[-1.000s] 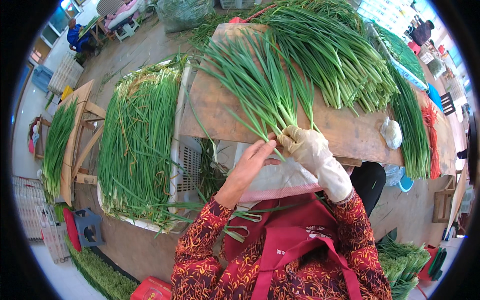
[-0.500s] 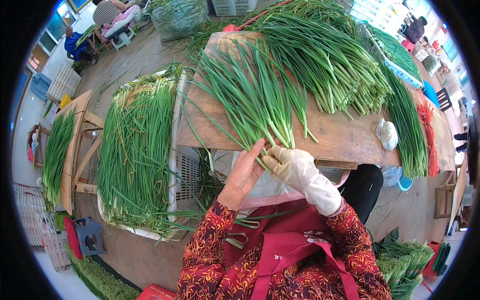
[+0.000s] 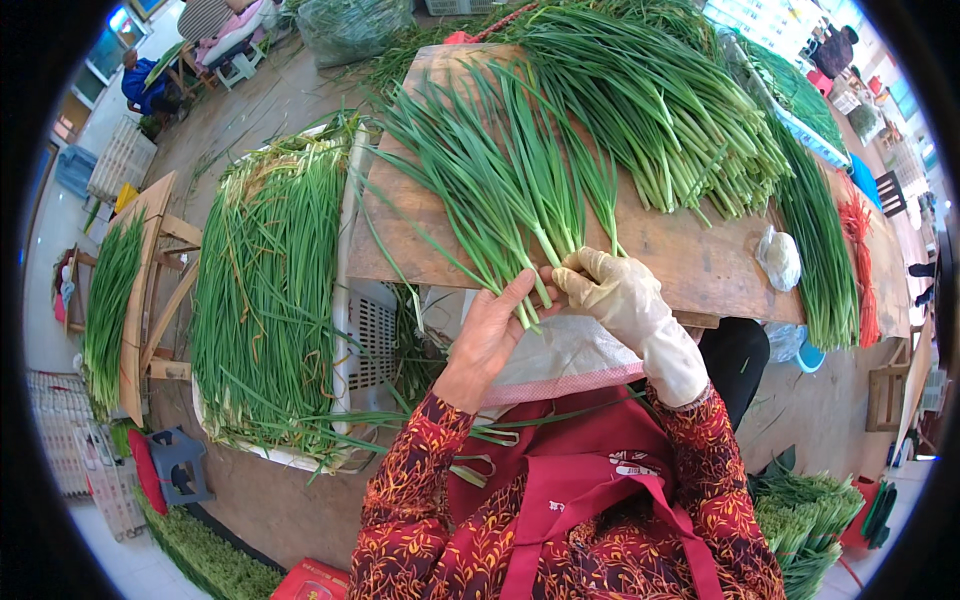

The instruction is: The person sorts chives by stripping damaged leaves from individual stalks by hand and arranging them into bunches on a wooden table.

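Chives, a loose bunch [image 3: 500,190] of long green stalks, fan out across the wooden counter [image 3: 700,260] with their cut ends gathered right at the fingers. The bare left hand [image 3: 495,335] has its fingers curled under and around the stalk bases, thumb pressing on top, so it's holding the bunch. The gloved right hand [image 3: 615,290] pinches the same ends from the other side, fingers narrow and closed on the stalks. Looks like light, floppy stuff that bends and bruises easily, probably a bit slick too, so the firmer base ends are the sensible place to grab, not the soft tips. Beyond the fingertips there's a bigger heap of chives [image 3: 660,120] farther up the counter. Out past the left hand, a white crate [image 3: 365,330] is piled with more greens [image 3: 265,290].
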The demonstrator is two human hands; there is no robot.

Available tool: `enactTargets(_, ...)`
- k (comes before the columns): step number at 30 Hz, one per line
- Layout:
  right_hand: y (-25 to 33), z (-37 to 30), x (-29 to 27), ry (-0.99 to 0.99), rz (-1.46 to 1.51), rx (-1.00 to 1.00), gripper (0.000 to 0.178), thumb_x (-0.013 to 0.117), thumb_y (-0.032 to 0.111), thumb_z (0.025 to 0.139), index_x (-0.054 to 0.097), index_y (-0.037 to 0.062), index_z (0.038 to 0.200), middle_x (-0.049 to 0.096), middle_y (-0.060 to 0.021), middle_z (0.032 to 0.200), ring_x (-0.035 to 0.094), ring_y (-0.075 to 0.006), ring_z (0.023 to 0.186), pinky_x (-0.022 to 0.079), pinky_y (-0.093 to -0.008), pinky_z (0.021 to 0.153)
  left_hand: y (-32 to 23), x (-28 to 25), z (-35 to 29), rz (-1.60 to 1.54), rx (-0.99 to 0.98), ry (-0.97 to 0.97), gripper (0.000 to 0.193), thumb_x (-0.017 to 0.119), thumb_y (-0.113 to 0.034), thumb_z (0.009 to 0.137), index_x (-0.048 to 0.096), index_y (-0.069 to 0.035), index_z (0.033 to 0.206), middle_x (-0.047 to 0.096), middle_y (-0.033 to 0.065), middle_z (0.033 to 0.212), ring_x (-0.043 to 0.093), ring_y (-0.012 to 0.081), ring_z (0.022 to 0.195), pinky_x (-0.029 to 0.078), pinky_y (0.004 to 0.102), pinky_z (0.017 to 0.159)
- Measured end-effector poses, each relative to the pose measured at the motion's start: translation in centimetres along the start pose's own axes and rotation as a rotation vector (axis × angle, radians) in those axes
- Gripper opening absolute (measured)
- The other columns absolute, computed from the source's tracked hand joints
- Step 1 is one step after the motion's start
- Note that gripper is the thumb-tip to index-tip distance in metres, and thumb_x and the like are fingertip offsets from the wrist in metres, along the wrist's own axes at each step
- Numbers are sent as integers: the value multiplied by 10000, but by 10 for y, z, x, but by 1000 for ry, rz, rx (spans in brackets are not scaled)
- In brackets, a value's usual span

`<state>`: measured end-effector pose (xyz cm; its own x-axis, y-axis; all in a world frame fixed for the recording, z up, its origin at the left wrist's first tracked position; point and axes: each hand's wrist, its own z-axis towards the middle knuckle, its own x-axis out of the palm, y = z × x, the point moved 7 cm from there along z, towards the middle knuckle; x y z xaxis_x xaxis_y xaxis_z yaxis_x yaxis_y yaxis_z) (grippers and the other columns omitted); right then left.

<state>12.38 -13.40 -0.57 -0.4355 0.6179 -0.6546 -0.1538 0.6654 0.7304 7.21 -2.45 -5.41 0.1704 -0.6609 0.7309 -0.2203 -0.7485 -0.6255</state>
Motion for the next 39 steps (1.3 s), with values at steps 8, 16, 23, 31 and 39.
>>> enactTargets(8, 35, 2, -8, -43, -231, -116, 281, 560, 340, 753, 584, 88, 873, 591, -92, 734, 579, -249, 672, 451, -314, 577, 3, -20, -9, -10, -56, 75, 265, 509, -184, 825, 490, -27, 1037, 554, 44, 964, 537, 129, 854, 450, 268, 685)
enactTargets(16, 65, 30, 5, -217, -104, -346, 181, 583, 249, 671, 563, 97, 766, 566, -90, 728, 564, -257, 655, 458, -344, 564, 0, -45, -1, 56, 48, -77, 398, 479, -149, 818, 370, 19, 1161, 454, 105, 1125, 453, 195, 998, 363, 308, 851)
enactTargets(23, 36, 28, 4, -82, 6, -129, 166, 598, 216, 640, 551, 81, 724, 559, -94, 714, 561, -281, 677, 438, -372, 582, 9, -31, -17, 805, 40, -23, 556, 462, -245, 819, 252, 0, 1272, 389, 164, 1163, 423, 258, 887, 369, 314, 755)
enactTargets(31, 63, 32, 30, -264, 63, -405, 208, 564, 277, 679, 555, 115, 810, 571, -96, 741, 557, -270, 700, 434, -369, 585, -27, 0, -48, 913, 313, 72, 540, 457, -177, 818, 234, -5, 1279, 371, 168, 1178, 421, 265, 935, 359, 332, 777)
enactTargets(39, 24, -7, 9, -263, 141, -359, 249, 563, 250, 702, 521, 41, 830, 542, -142, 788, 527, -299, 693, 419, -379, 606, -2, 6, -24, 619, 225, 115, 593, 486, -187, 802, 199, -28, 1296, 388, 162, 1150, 446, 271, 899, 360, 354, 752)
